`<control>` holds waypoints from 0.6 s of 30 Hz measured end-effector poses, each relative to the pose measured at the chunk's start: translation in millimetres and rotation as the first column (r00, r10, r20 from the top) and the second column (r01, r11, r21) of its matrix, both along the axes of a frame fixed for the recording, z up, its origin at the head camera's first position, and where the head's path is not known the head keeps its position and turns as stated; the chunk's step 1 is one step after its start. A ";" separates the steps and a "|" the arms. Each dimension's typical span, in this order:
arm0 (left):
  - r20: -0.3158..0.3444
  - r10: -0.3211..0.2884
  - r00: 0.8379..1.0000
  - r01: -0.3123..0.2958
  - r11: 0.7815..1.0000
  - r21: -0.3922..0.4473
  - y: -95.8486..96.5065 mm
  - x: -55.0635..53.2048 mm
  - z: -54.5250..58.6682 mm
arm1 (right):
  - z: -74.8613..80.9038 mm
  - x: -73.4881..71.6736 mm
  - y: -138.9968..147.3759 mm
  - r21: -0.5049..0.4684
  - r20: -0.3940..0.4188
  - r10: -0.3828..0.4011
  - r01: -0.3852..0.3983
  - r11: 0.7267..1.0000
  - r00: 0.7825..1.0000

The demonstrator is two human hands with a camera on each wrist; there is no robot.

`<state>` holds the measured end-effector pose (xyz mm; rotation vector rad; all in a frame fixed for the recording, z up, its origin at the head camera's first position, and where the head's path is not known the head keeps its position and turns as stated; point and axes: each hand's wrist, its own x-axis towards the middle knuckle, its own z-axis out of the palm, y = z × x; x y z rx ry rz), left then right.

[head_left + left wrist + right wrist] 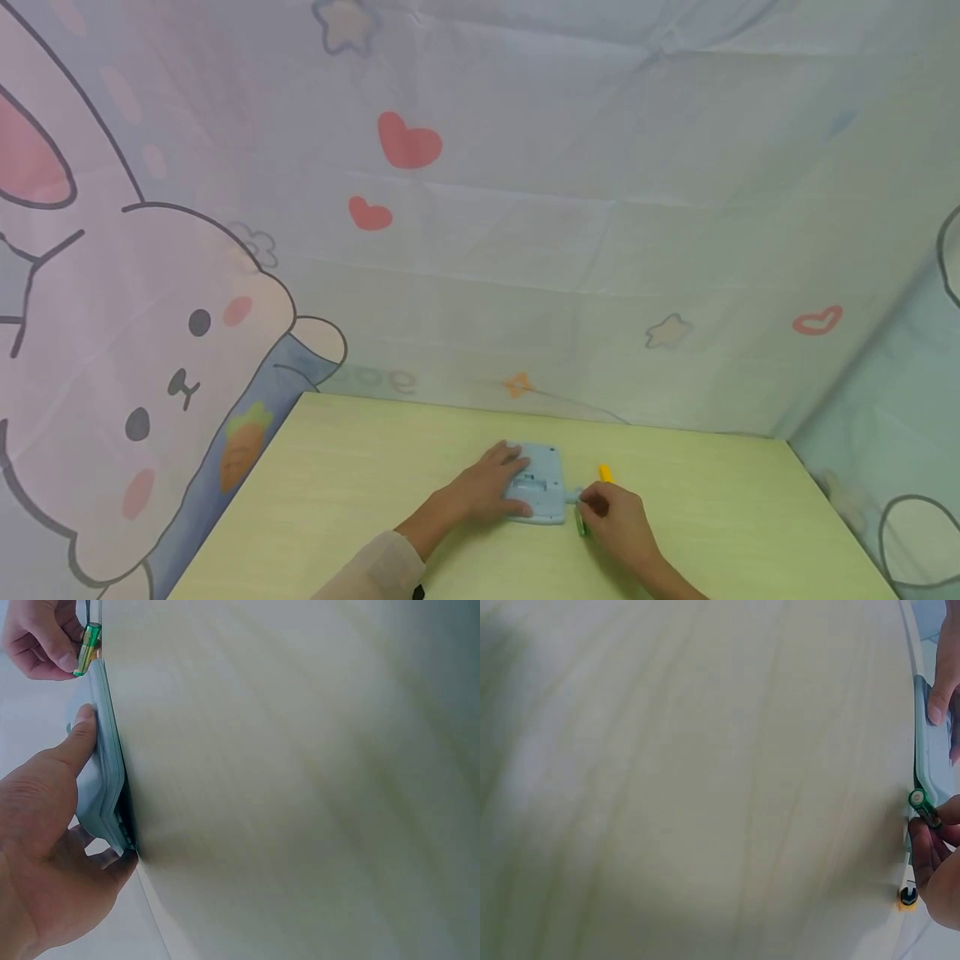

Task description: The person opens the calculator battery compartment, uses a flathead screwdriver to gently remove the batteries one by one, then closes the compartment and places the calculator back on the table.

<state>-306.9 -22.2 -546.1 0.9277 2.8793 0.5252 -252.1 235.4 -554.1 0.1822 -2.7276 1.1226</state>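
A flat light blue plastic device (551,467) lies on the table with a recess and small screw holes facing up. My left hand (491,485) grips its left part, thumb at the near edge and fingers across the far side; the left wrist view shows the thumb on the device (111,761) from the side. Just right of it, my right hand (618,521) pinches a green battery (924,808) between thumb and fingers. A small light blue piece (572,497) shows between the device and the right fingertips, partly hidden by them.
Beyond the right hand lies a yellow-handled tool (606,473), its black and metal end (908,895) visible in the right wrist view. The pale yellow-green table (360,467) meets a printed cloth backdrop (487,317) at its far edge.
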 end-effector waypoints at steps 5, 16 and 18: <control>0.002 0.001 1.000 -0.001 1.000 -0.006 0.2 -0.2 0.2 | -1.9 -1.2 1.5 0.006 -0.003 0.014 -0.014 1.000 1.000; 0.006 0.003 1.000 -0.003 1.000 0.001 0.3 -0.1 -0.3 | -0.7 -1.1 1.7 0.029 0.040 0.016 -0.017 0.999 0.999; 0.002 0.005 1.000 -0.005 1.000 -0.002 0.3 -1.0 -1.3 | -0.8 -1.5 1.4 0.039 0.043 0.014 -0.015 0.999 0.999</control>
